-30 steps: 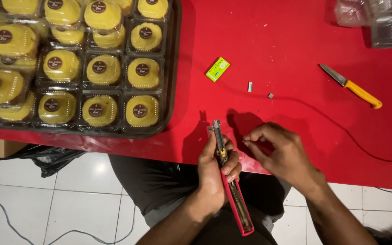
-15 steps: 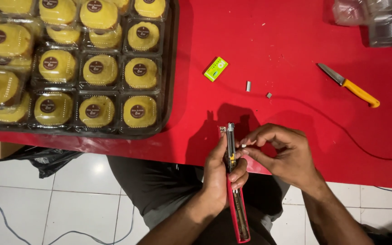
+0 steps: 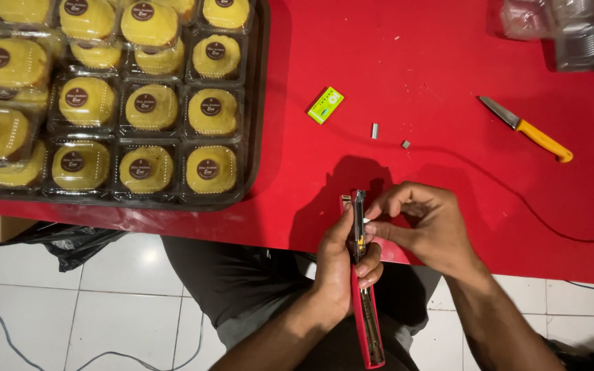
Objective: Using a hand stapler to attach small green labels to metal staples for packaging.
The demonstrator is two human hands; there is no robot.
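Left hand (image 3: 342, 271), now raised upright at the bench's near edge, grips the opened red stapler (image 3: 364, 295) while the right hand (image 3: 424, 227) pinches at its channel, suggesting staple loading, with loose staples (image 3: 375, 130) lying mid-bench.

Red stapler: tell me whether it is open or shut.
Open. The red stapler, held in the left hand, has its red base hanging downward, swung away from the metal top.

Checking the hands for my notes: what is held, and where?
Left hand grips the opened red stapler around its middle; right hand fingertips pinch at its metal track.
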